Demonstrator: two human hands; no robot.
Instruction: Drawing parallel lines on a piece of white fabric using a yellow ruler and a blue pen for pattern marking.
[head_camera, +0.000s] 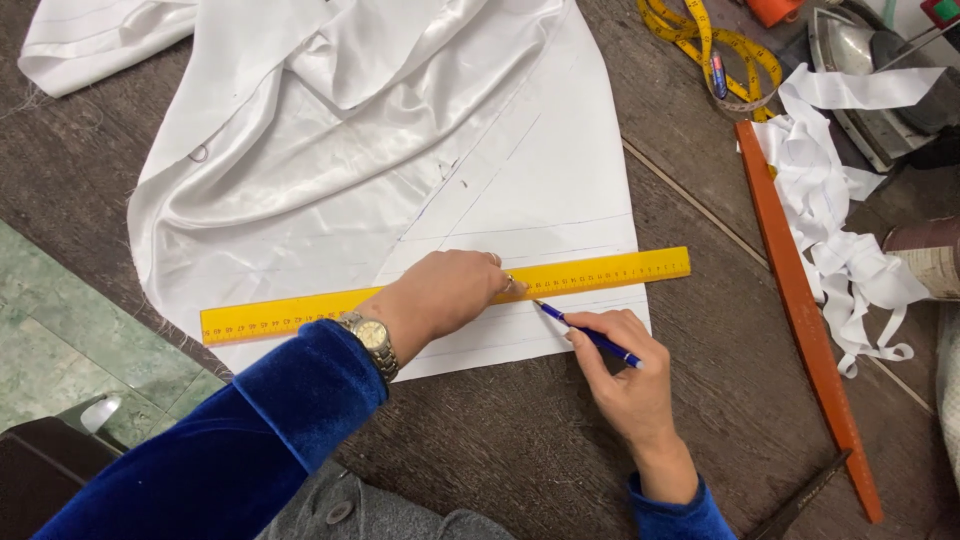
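White satin cloth (330, 130) lies spread on a dark wooden table (520, 440), with thin pen lines drawn across its flat lower part. A long yellow ruler (610, 272) rests across that part. My left hand (445, 293), wristwatch on the wrist, presses flat on the ruler's middle. My right hand (625, 375) holds a blue pen (588, 335) whose tip touches the cloth just under the ruler's lower edge.
A long orange ruler (805, 320) lies at the right beside crumpled white fabric strips (840, 220). A yellow tape measure (715, 45) and an iron (880, 80) are at the top right. Dark scissors (800, 500) lie at the bottom right. Green floor shows left.
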